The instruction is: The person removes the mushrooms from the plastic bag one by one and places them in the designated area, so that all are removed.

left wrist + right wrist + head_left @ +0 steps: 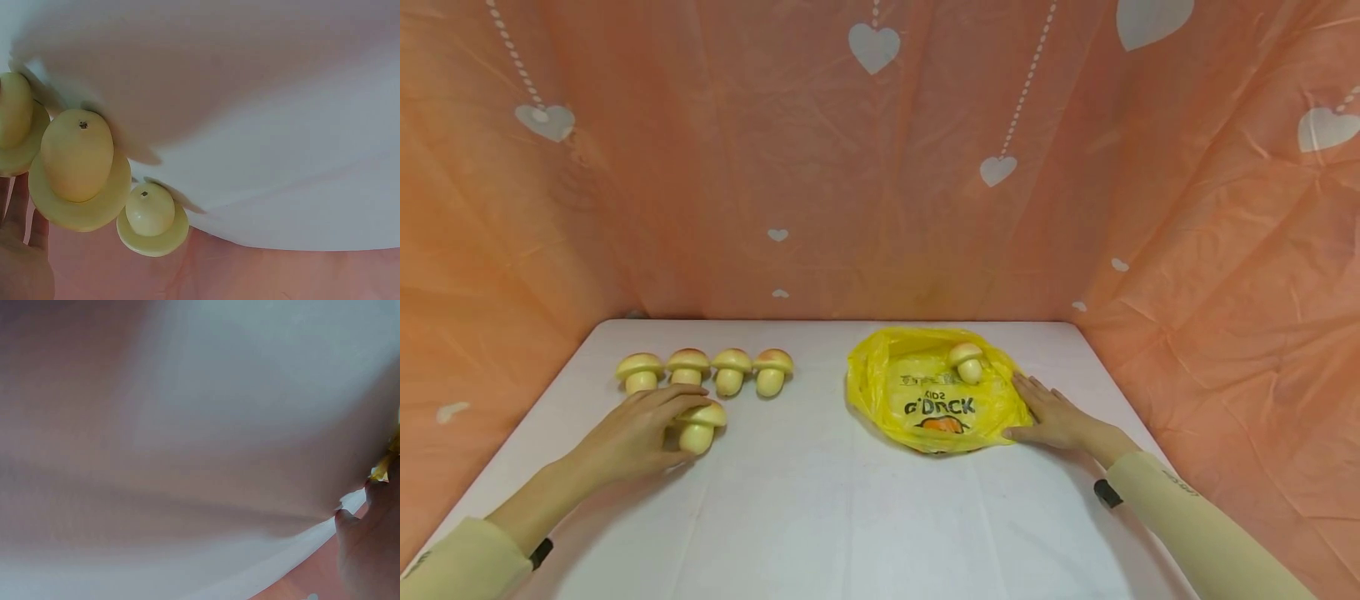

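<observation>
My left hand (632, 433) reaches round a toy mushroom (697, 432) with a yellowish cap and pale stem, fingers over its cap and thumb by its stem. Behind it, more toy mushrooms (771, 372) stand in a row. In the left wrist view, part of the left hand (22, 259) shows beside large pale toy mushrooms (78, 156). A yellow plastic bag (868, 375) lies spread open, with one toy mushroom (967, 363) inside. My right hand (1060, 418) rests at the bag's right edge, fingers extended and thumb apart.
The table (850, 517) has a white cover with rounded far corners. Orange curtains (820, 167) with white hearts enclose the back and both sides. In the right wrist view, the white cover (187, 487) fills most of the picture.
</observation>
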Available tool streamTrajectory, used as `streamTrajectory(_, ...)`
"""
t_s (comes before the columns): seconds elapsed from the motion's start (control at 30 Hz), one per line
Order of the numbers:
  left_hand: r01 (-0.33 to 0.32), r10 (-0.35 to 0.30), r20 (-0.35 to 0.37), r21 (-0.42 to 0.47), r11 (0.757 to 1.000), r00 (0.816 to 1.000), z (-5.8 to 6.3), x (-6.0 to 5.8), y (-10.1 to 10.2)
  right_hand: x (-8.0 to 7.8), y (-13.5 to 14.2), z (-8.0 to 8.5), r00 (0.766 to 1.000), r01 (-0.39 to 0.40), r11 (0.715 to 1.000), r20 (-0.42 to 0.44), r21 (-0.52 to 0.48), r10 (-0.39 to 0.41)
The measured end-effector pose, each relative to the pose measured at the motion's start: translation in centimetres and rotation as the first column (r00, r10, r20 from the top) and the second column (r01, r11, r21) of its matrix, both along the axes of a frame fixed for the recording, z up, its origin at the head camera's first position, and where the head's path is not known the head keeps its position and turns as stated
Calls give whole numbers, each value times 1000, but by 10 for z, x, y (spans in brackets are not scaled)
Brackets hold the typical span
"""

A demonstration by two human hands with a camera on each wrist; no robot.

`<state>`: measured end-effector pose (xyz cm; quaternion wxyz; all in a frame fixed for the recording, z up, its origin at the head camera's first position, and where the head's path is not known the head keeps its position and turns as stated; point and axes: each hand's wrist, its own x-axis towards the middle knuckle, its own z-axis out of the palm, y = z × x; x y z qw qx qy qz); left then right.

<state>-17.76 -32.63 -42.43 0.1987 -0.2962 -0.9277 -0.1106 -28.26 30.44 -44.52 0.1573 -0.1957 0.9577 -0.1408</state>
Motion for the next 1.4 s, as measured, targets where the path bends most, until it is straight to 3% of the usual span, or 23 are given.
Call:
streamTrajectory(0.43,6,-5,-23,37,999,1000,4,0,5,0,0,-1,1000,8,1000,2,1,-8)
streamTrajectory(0.73,23,-13,-74,137,990,997,20,-5,32,2,0,1,1000,10,1000,2,-12,-10)
streamTrajectory(1.07,109,-74,-135,274,955,988,36,-29,79,3,-1,2,1000,6,1000,0,-12,-6)
streamTrajectory(1.4,160,-126,-113,381,911,986,47,-57,134,3,-1,3,1000,8,1000,8,-6,-8)
